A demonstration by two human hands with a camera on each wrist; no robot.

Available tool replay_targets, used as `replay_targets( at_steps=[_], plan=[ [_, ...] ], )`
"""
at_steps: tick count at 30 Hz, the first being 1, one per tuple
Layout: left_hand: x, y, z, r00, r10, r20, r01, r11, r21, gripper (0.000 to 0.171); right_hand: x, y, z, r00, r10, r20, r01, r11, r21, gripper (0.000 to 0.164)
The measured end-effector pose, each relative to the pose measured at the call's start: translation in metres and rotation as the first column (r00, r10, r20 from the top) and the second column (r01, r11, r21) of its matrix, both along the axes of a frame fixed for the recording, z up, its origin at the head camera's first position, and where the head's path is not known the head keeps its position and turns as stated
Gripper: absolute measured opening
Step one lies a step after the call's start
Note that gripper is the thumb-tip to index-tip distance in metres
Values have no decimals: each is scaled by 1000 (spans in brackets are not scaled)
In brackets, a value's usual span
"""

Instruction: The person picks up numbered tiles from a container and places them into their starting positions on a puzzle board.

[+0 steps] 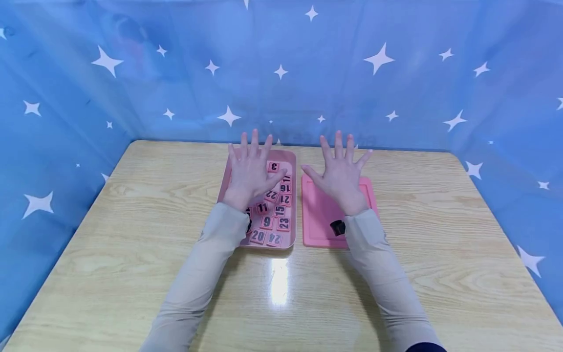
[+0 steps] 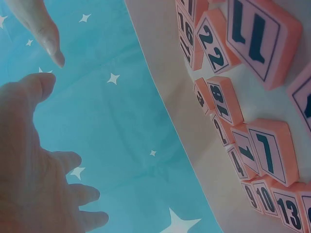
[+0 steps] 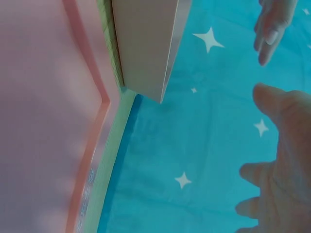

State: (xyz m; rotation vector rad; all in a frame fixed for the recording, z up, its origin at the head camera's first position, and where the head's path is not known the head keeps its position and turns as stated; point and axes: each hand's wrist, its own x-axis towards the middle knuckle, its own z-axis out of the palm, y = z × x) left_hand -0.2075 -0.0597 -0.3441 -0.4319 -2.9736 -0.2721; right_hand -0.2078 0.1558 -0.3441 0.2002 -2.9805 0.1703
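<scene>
My left hand (image 1: 251, 176) hovers over a pink tray (image 1: 292, 205), palm down with fingers spread, holding nothing. Inside the tray lie several pink number tiles, among them the 11 tile (image 1: 262, 208), the 23 tile (image 1: 283, 224) and the 7 tile (image 2: 272, 150); my hand and sleeve hide part of them in the head view. To the right, my right hand (image 1: 342, 178) is held spread above a pink rectangular lid-like panel (image 1: 318, 215) with a raised rim. It too holds nothing. Both thumbs point towards each other across the gap between tray and panel.
A light wood table (image 1: 132, 234) carries the tray and panel side by side near its back edge. Behind and at both sides hangs a blue curtain (image 1: 281, 39) with white stars. A dark band (image 1: 337, 228) shows at the right cuff.
</scene>
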Motion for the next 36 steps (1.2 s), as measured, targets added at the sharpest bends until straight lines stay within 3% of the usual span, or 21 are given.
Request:
replay_targets(
  at_steps=[8, 16, 18, 22, 26, 29, 33, 36],
  plan=[
    [0, -3, 0, 1000, 12, -11, -12, 1000, -20, 86, 2, -1, 0, 1000, 12, 12, -12, 1000, -10, 85],
    [0, -9, 3, 1000, 11, 19, -11, 999, 35, 86, 3, -3, -3, 998, 38, 43, -37, 999, -30, 85],
    [1, -11, 5, 1000, 2, 30, -4, 998, 62, 86, 3, -3, -4, 998, 50, 42, -48, 997, -52, 85],
    [4, -20, 13, 997, -44, 57, 31, 978, 208, 85, 3, -5, -7, 997, 77, 6, -75, 985, -157, 81],
    [10, -37, 25, 992, -119, 37, 95, 913, 396, 75, 4, -7, -9, 987, 142, -79, -160, 934, -321, 72],
    [16, -54, 32, 989, -145, 31, 106, 836, 539, 59, 6, -10, -11, 969, 197, -150, -242, 881, -407, 62],
    [24, -76, 36, 991, -115, 68, 41, 743, 668, 41, 9, -14, -13, 944, 240, -227, -323, 817, -477, 43],
    [29, -91, 32, 988, -90, 128, -32, 681, 732, 35, 11, -18, -15, 932, 246, -265, -354, 771, -529, 31]
  ],
)
